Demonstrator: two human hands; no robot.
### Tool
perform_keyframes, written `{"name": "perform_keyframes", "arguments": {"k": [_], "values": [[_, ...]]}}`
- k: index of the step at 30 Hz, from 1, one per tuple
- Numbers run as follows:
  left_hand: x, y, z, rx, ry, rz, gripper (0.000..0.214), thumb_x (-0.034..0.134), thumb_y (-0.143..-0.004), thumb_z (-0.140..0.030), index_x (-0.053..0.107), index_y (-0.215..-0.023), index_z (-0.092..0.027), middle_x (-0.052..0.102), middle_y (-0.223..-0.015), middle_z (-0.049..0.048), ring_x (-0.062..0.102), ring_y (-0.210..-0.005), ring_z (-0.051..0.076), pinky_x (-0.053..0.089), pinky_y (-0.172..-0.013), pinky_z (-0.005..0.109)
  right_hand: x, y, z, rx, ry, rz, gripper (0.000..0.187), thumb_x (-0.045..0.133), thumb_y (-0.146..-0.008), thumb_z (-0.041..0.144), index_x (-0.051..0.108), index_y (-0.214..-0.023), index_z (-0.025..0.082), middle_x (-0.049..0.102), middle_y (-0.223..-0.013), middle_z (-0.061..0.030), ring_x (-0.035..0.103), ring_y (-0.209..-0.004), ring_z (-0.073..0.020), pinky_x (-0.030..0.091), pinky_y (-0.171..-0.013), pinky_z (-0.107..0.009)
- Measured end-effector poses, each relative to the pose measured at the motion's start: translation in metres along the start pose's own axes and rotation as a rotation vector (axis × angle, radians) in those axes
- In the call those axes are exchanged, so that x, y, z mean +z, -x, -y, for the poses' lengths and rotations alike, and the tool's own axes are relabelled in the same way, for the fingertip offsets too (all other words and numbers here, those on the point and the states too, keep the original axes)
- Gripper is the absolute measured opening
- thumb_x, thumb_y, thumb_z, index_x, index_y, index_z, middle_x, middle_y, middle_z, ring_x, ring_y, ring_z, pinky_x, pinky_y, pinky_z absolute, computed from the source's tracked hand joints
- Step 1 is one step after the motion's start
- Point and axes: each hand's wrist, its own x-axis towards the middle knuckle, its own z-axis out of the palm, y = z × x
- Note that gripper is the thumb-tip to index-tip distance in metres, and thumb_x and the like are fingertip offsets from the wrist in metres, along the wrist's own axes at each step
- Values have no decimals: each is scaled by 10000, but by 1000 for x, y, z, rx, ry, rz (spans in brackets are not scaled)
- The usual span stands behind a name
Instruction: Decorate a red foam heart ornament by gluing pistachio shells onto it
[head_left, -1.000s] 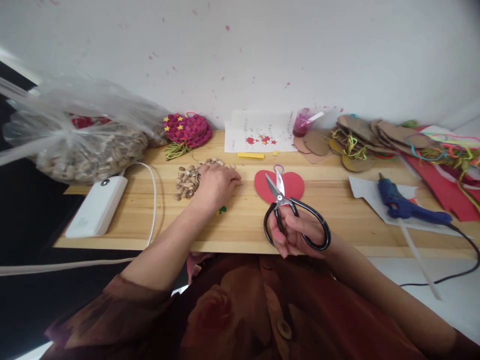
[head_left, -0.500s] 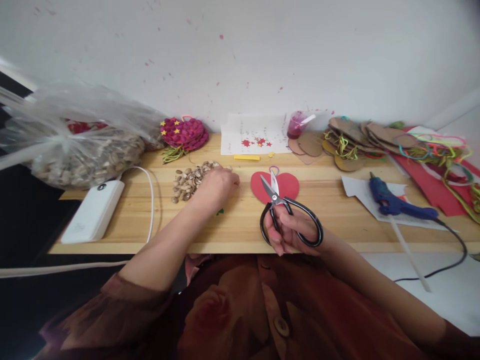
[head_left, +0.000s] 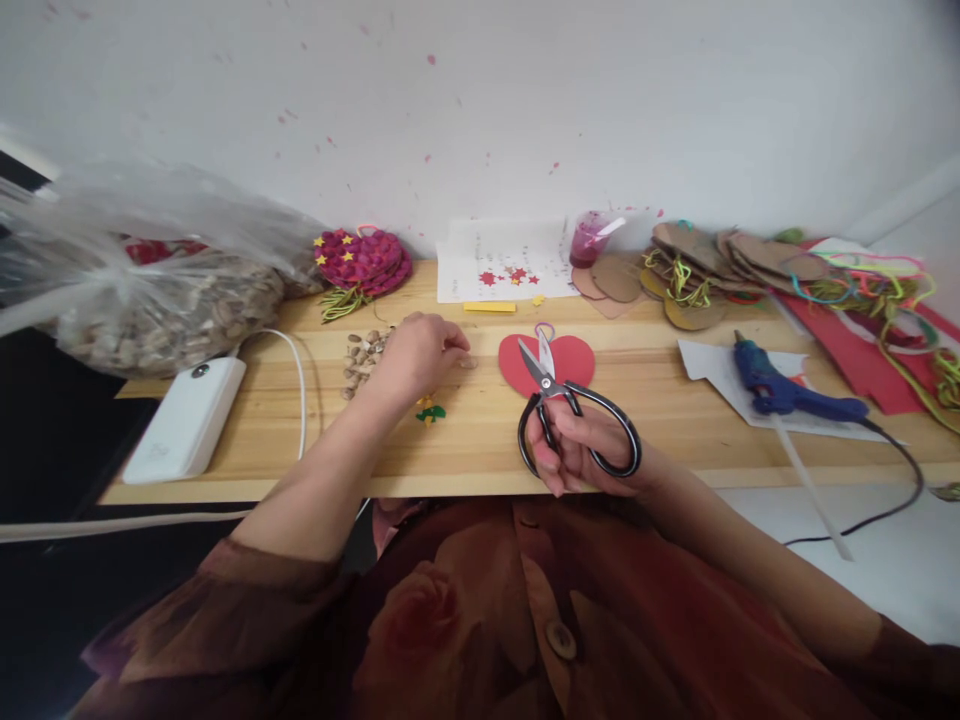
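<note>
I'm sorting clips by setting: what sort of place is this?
It looks like a handicraft workspace, though whether in a workshop or a home I can't tell. Black-handled scissors in the right hand, a blue glue gun and stacked cardboard cutouts suggest it.

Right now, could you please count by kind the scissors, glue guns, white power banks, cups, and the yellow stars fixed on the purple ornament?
Scissors: 1
Glue gun: 1
White power bank: 1
Cup: 1
Yellow stars on the purple ornament: 4
Total: 8
</note>
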Motion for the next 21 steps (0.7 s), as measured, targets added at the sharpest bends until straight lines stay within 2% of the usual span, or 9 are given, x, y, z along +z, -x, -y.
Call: {"name": "perform_keyframes", "arguments": {"k": [5,15,21], "values": [[3,-4,0,26,-14,33,76,752,-790,-198,826,-790,-212,755,-798,82,657,-867,279,504,-815,392,-2,0,-1,12,-5,16,436,689,-901,593,605,-968,170,614,-734,9,670,-558,-123,390,-405,-162],[7,-1,3,-2,-1,17,56,757,-815,-245,810,-799,-243,769,-834,65,652,-943,294,468,-900,438,-2,0,-1,1,-12,28,413,685,-911,577,611,-964,174,615,-731,12,668,-555,-120,389,-401,-161],[6,-1,2,-7,-12,12,51,763,-807,-234,805,-780,-245,759,-813,67,646,-924,298,461,-886,455,-2,0,-3,-12,-1,32,419,675,-917,584,608,-963,173,612,-735,13,671,-562,-120,394,-413,-164]]}}
